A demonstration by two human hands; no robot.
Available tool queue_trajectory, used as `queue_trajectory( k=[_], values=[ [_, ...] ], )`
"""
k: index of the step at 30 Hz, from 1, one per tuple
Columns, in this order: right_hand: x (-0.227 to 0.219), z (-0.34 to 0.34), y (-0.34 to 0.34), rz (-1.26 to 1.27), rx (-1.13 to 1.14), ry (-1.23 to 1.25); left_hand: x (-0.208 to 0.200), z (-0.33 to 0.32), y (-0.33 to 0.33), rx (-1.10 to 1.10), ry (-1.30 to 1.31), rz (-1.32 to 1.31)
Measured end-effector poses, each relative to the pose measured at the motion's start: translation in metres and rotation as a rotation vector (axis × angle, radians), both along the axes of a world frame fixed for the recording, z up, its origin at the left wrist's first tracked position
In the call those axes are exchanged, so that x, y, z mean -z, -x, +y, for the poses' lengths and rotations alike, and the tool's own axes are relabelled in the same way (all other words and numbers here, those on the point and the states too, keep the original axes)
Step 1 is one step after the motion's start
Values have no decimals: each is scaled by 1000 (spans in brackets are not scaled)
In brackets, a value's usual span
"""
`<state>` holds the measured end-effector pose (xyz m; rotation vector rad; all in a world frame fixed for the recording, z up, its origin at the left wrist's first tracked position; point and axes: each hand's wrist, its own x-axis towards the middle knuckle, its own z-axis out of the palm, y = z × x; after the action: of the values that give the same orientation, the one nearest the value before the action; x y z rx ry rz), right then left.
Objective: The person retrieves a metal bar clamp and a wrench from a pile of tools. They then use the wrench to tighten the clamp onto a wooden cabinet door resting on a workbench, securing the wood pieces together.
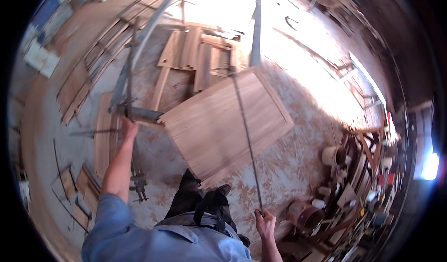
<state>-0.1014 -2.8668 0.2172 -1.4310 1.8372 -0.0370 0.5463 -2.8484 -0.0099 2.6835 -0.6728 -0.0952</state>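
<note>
My left hand point(129, 128) is closed round a long dark metal bar point(132, 71), beside the near left corner of a grey metal frame point(125, 87). A clamp-like metal head point(138, 186) shows below that hand; whether it belongs to the bar is unclear. My right hand point(265, 224), low and to the right, grips the near end of a long thin metal rod point(247, 131). The rod slants away over a wooden panel point(219, 127), and a small dark piece point(232, 70) sits at its far end. The panel lies at an angle in front of me, its near corner by my legs.
Wooden boards and frame pieces point(186, 50) lie beyond the panel. More slatted woodwork point(93, 71) stands at left, with a flat board point(106, 141) nearer. On the right are a bucket point(333, 155), a round container point(307, 215) and piled offcuts point(347, 194). Shavings litter the floor point(302, 155).
</note>
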Motion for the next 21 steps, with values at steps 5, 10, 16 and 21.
queue_trajectory(
  k=[5, 10, 16, 21],
  values=[
    [-7, 15, 25, -38, 76, -14, -118, -55, 95, 217, 292, 278],
    [11, 14, 60, -164, -90, 209, -229, -66, 346, 608, 608, 1373],
    [-1, 4, 148, -222, -154, 423, -284, -83, 586, 563, 650, 1750],
    [13, -16, 232, -252, -112, 605, -268, -98, 651, 743, 837, 1771]
  ],
)
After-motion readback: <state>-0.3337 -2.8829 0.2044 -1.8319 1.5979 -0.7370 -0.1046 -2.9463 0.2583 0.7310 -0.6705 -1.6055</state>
